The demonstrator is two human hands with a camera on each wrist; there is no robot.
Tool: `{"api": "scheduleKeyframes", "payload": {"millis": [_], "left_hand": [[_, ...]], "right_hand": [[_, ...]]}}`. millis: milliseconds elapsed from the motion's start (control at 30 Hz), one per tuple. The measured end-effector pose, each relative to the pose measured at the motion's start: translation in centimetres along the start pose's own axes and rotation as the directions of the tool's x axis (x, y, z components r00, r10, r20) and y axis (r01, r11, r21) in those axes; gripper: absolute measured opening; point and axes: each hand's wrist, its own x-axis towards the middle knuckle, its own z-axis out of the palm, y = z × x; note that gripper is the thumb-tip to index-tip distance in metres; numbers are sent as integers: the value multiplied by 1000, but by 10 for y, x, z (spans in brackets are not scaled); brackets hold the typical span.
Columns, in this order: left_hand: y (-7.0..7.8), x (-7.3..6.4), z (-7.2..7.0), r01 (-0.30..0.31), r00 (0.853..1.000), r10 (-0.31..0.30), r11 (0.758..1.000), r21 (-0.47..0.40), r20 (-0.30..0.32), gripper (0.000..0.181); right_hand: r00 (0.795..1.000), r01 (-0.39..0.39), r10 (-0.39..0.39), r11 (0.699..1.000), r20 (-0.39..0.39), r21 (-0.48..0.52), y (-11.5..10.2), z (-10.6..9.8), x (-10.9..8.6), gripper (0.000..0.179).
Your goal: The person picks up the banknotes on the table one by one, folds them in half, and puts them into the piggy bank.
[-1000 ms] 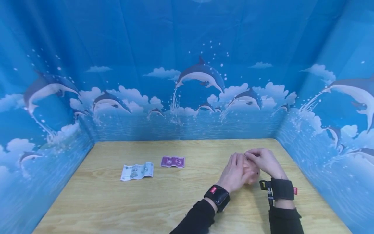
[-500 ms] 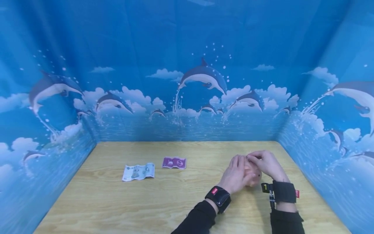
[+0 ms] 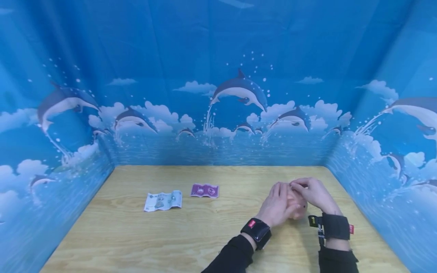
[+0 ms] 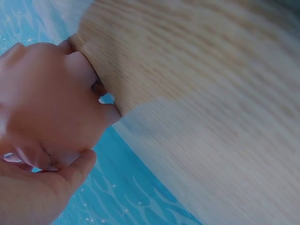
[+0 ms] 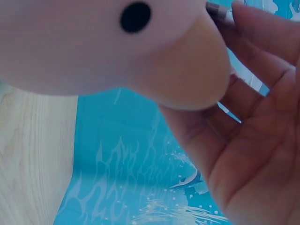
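Note:
A pink piggy bank (image 3: 299,208) stands on the tabletop at the right, its dark eye facing the right hand. My left hand (image 3: 274,206) grips it from the left, fingers over its back; the thumb lies against its body in the left wrist view (image 4: 77,168). At the top of the pig, my right hand (image 3: 315,193) pinches a small, thin greyish piece (image 5: 218,11) between thumb and finger. I cannot tell what this piece is. In the right wrist view, the pig's ear (image 5: 197,70) hides part of the right fingers.
Two creased banknotes lie on the wooden table (image 3: 164,235) left of the hands: a pale green one (image 3: 163,201) and a smaller purple one (image 3: 205,190). A blue dolphin-print curtain (image 3: 218,148) encloses the table's back and sides.
The head view shifts slightly. Both hands stay at the piggy bank, with the right fingers still pinching at its top; the banknotes lie as before.

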Motion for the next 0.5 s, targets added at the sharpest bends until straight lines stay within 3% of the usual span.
{"api": "scheduleKeyframes", "payload": {"millis": [200, 500], "left_hand": [[2, -1, 1, 16, 1000, -16, 1000, -14, -2, 66], [0, 0, 2, 21, 1000, -21, 999, -37, -7, 64]], "right_hand": [[997, 61, -61, 998, 37, 15, 2, -4, -4, 24], [999, 40, -40, 999, 25, 1, 2, -3, -2, 23]]}}
